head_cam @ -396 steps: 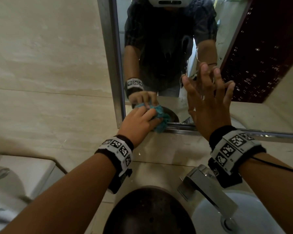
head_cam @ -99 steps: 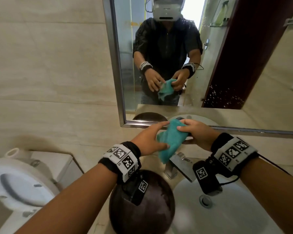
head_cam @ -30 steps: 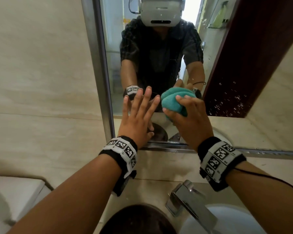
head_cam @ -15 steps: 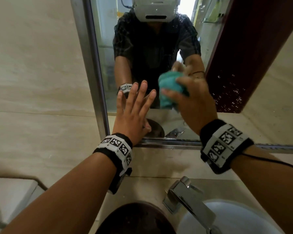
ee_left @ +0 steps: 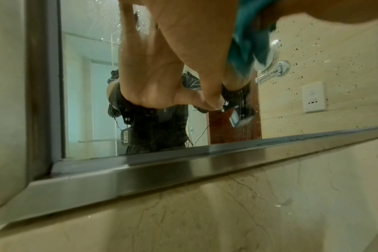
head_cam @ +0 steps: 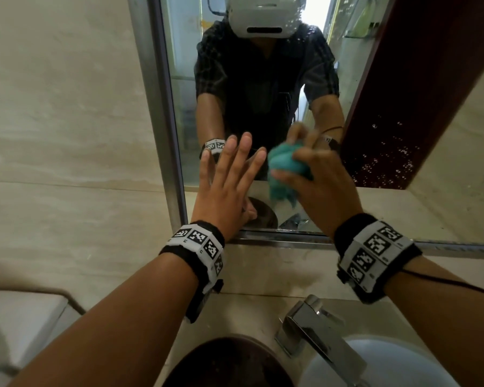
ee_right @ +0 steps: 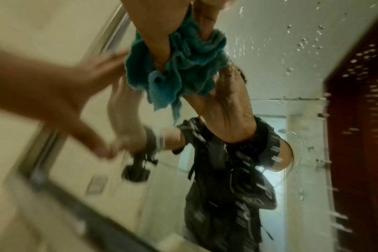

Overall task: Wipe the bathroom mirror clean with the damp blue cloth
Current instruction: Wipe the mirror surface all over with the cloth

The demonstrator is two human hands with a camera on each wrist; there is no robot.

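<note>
The mirror (head_cam: pixel 403 88) hangs above the counter in a steel frame (head_cam: pixel 162 107); water spots speckle its right part (head_cam: pixel 386 163). My right hand (head_cam: pixel 316 182) grips the bunched blue cloth (head_cam: pixel 284 169) and holds it against the glass near the lower left. In the right wrist view the cloth (ee_right: pixel 183 68) hangs crumpled from my fingers, blurred by motion. My left hand (head_cam: pixel 229 180) lies flat on the glass just left of the cloth, fingers straight and spread. The left wrist view shows that palm (ee_left: pixel 153 71) on the mirror and the cloth (ee_left: pixel 246 42) at top right.
A steel ledge (head_cam: pixel 280 238) runs along the mirror's bottom edge. Below it are a chrome tap (head_cam: pixel 316 333), a white basin (head_cam: pixel 380 367) and a dark round object (head_cam: pixel 229 361) on the marble counter. A white toilet cistern (head_cam: pixel 20 317) stands at the lower left.
My right hand has slid the cloth down and slightly right on the glass since half a second ago. The left hand stays flat on the mirror in about the same place.
</note>
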